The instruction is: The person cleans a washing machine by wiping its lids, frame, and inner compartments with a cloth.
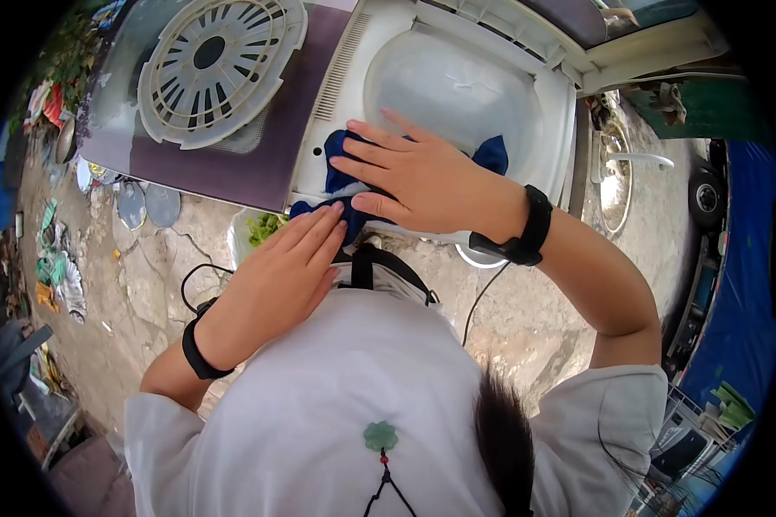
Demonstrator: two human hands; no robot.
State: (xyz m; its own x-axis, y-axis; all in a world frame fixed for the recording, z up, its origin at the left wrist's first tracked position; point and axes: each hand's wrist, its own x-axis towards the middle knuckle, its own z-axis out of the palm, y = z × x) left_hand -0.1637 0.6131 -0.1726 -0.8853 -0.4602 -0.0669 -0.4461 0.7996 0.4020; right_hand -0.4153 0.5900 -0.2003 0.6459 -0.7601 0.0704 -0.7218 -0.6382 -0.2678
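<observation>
A dark blue cloth [338, 175] lies bunched on the front rim of a white washing machine tub [457, 82]. My right hand [435, 181] rests palm down on this cloth, fingers stretched and spread. Another bit of blue cloth shows to the right, beyond the back of that hand. My left hand [272, 280] is lower and to the left, its fingers straight and close together, with the fingertips touching the cloth at the machine's front edge. What lies under both palms is hidden. Each wrist wears a black band.
A round slotted plastic cover [220, 121] sits on the machine's purple lid [289, 164] at the left. Green leaves [265, 228] are in a container below the front edge. Cables run across the cracked floor [168, 276]. A blue tarp [746, 284] hangs at the far right.
</observation>
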